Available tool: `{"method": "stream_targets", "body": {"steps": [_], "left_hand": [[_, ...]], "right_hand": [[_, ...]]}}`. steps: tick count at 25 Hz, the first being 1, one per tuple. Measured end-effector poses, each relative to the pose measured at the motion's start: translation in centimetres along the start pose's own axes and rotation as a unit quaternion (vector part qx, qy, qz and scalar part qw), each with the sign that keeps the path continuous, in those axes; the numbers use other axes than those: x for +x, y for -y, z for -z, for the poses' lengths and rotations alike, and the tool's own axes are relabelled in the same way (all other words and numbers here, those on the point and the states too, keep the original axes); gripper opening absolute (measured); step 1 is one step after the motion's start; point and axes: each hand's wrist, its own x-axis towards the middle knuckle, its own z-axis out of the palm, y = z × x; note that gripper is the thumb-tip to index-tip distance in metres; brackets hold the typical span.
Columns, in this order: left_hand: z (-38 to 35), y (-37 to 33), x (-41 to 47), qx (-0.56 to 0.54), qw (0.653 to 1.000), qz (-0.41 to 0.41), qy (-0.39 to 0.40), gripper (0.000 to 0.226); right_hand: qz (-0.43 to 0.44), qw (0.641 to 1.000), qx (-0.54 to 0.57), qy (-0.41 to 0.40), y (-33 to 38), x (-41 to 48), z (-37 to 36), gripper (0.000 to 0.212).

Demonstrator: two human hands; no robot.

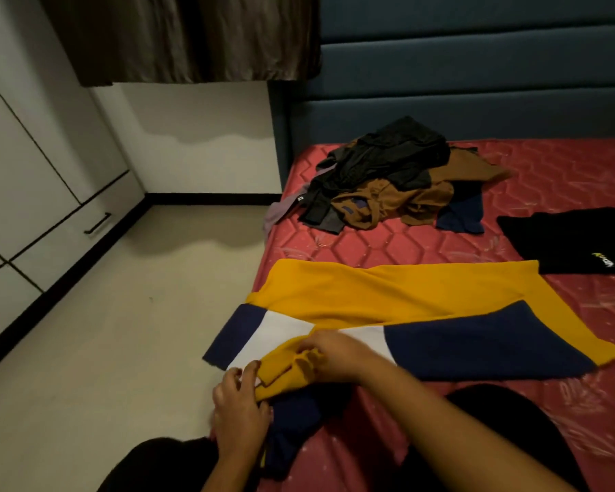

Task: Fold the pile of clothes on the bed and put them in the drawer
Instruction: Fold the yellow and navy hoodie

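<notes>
Colour-block shirt [370, 296] (yellow, navy, white) lies spread flat across the near part of the red mattress [370, 243], presumably laid out smooth so it can be folded. Its yellow sleeve [281, 371] is bunched at the near-left. Right hand [331, 353] pinches the gathered cloth from above, and left hand [240, 413], fingers curled, grips the cuff end. The hands are close together, both clamped on that sleeve, likely straightening it before folding it in over the body. The shirt's navy left corner looks to hang just over the mattress's left edge, so pulling leftward could drag it off. Free room is to the right and far side. Pile of clothes [387, 179] (black, brown, navy, still unfolded) sits far, near the blue headboard [476, 101], well apart from the hands. Black T-shirt [576, 239] with a yellow logo lies flat at right, just beside the shirt's far-right corner. Drawer [68, 236] with a black handle [98, 221] is shut in the white cabinet at left, across bare floor [121, 349]. Task looks early.
</notes>
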Motion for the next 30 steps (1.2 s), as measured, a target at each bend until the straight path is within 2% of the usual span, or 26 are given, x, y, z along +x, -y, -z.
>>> {"method": "stream_targets", "body": {"steps": [2, 4, 6, 7, 9, 12, 13, 14, 18, 19, 22, 24, 26, 27, 28, 29, 30], "left_hand": [[0.6, 1.1, 0.6, -0.008, 0.997, 0.053, 0.059, 0.055], [0.6, 1.7, 1.6, -0.061, 0.992, 0.075, 0.083, 0.042], [0.8, 1.2, 2.9, -0.232, 0.961, 0.117, 0.094, 0.028], [1.4, 0.7, 3.3, -0.349, 0.918, 0.154, 0.107, 0.022], [2.3, 0.6, 3.9, -0.519, 0.808, 0.236, 0.145, 0.017], [3.5, 1.4, 4.1, -0.668, 0.654, 0.319, 0.155, 0.012], [3.5, 1.7, 4.2, -0.685, 0.632, 0.33, 0.149, 0.012], [3.3, 1.8, 4.5, -0.677, 0.641, 0.33, 0.149, 0.014], [3.1, 1.9, 7.6, -0.578, 0.759, 0.263, 0.145, 0.048], [3.4, 2.2, 8.6, -0.566, 0.773, 0.247, 0.141, 0.054], [3.8, 3.8, 10.9, -0.557, 0.772, 0.234, 0.199, 0.049], [3.5, 4.4, 12.0, -0.561, 0.754, 0.259, 0.225, 0.037], [2.8, 4.3, 13.3, -0.625, 0.719, 0.276, 0.126, 0.02], [2.5, 3.9, 13.8, -0.645, 0.712, 0.272, 0.06, 0.019], [2.1, 3.2, 14.2, -0.636, 0.733, 0.241, 0.017, 0.029], [1.9, 2.0, 14.1, -0.592, 0.785, 0.183, 0.0, 0.041], [1.9, 0.4, 13.4, -0.528, 0.842, 0.111, -0.019, 0.052]], "right_hand": [[-0.002, 0.993, -0.121, -0.006, 3.1, 1.1, -2.6, 0.046], [-0.026, 0.977, -0.213, -0.001, 4.1, 1.3, -4.3, 0.065], [-0.047, 0.971, -0.235, -0.015, 4.3, 2.0, -4.9, 0.077], [-0.053, 0.972, -0.229, -0.023, 4.4, 2.5, -4.9, 0.079], [-0.055, 0.979, -0.198, -0.016, 4.4, 3.2, -4.6, 0.073], [-0.032, 0.986, -0.165, 0.008, 3.9, 3.5, -4.2, 0.062], [-0.028, 0.987, -0.157, 0.021, 4.0, 3.5, -4.3, 0.063], [-0.027, 0.988, -0.144, 0.045, 4.3, 3.7, -4.5, 0.065], [-0.004, 0.985, -0.099, 0.142, 5.6, 5.0, -4.9, 0.092], [-0.002, 0.986, -0.078, 0.146, 5.7, 5.3, -4.7, 0.093], [-0.007, 0.989, -0.01, 0.144, 5.5, 5.8, -4.3, 0.09], [-0.015, 0.988, 0.024, 0.152, 5.2, 6.1, -3.9, 0.083], [-0.028, 0.985, 0.072, 0.153, 4.7, 6.2, -3.1, 0.077], [-0.037, 0.984, 0.108, 0.137, 4.2, 6.2, -2.4, 0.072], [-0.051, 0.98, 0.161, 0.105, 3.8, 6.3, -1.3, 0.065], [-0.074, 0.967, 0.236, 0.055, 3.2, 6.4, 0.0, 0.055], [-0.104, 0.94, 0.326, 0.0, 2.6, 6.3, 1.6, 0.044]]}}
